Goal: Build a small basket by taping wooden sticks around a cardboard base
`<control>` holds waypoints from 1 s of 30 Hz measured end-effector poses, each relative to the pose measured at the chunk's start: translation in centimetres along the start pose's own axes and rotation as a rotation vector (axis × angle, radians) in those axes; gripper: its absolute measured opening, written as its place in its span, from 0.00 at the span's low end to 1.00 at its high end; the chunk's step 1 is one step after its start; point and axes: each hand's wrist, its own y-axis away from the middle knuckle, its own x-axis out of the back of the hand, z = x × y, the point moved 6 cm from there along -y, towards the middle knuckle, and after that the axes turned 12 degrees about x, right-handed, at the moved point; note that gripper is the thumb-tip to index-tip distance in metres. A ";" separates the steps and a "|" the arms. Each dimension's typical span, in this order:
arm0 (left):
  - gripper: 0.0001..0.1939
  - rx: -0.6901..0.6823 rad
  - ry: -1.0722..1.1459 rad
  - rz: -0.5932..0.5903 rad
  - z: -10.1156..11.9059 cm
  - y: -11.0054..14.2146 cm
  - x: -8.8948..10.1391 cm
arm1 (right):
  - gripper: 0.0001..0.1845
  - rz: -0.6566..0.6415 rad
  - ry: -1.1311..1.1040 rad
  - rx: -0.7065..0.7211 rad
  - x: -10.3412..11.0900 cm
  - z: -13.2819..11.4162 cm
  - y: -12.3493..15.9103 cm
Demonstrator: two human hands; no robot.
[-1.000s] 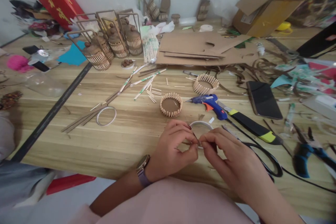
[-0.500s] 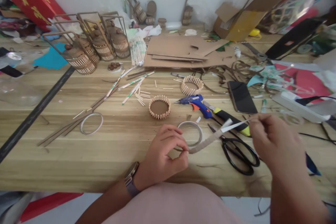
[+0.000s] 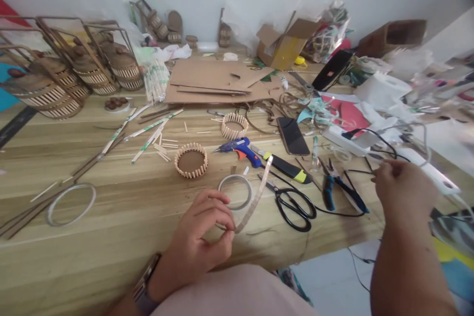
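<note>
Thin strip (image 3: 255, 200) beside tape roll (image 3: 251, 191), pinched in left hand (image 3: 203, 232), far end unattached. Nearer peg ring (image 3: 202, 164), farther peg ring (image 3: 234, 132) look assembled. Right hand (image 3: 405, 187) curled near pliers (image 3: 329, 190); can't tell if holding anything.

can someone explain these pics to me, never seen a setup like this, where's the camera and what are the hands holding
There is no machine here, just a person's bare hands. Every picture comes from one camera worn on their head, looking forward and down.

The left hand pinches a thin, curved strip. The right hand is out to the side, over the table's right part; I can't tell whether it holds anything.

On the wooden table lie scissors, a blue glue gun, pliers, a phone and a round piece edged with short sticks, among other things.
</note>
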 end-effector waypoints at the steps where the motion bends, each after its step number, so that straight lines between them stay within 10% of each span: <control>1: 0.11 0.004 -0.003 0.003 0.0 0.0 0.0 | 0.08 0.001 0.002 -0.018 -0.1 0.1 0.0; 14: 0.11 0.010 0.027 0.044 -0.3 0.3 0.0 | 0.09 0.027 0.010 -0.024 -1.5 -1.0 -1.6; 23: 0.07 0.177 0.137 0.045 -1.5 0.0 0.0 | 0.09 0.283 -0.017 0.295 0.3 -10.6 -1.1; 30: 0.07 0.238 0.125 0.040 -1.6 0.1 0.4 | 0.13 0.147 0.155 -0.083 -3.2 -4.6 -3.9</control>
